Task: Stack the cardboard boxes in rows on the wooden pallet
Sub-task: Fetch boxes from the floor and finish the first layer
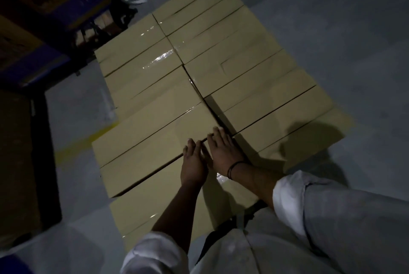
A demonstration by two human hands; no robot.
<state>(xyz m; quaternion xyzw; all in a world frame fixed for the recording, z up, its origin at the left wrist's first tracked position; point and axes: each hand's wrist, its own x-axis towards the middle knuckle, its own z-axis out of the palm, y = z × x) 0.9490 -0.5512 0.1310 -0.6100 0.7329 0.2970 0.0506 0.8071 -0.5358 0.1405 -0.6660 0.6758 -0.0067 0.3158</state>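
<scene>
Hands flat on the stack: left hand and right hand lie side by side.
On my feed both hands lie palm down with fingers straight and a little spread, gripping nothing. The left hand rests on a near box top in the left row. The right hand, with a black band at its wrist, sits at the dark seam between rows. Cardboard boxes run away from me in two tight rows, tape glinting on their level tops. I cannot see the pallet beneath. Grey floor flanks them, with a yellow line at left and a blue rack farther back.
</scene>
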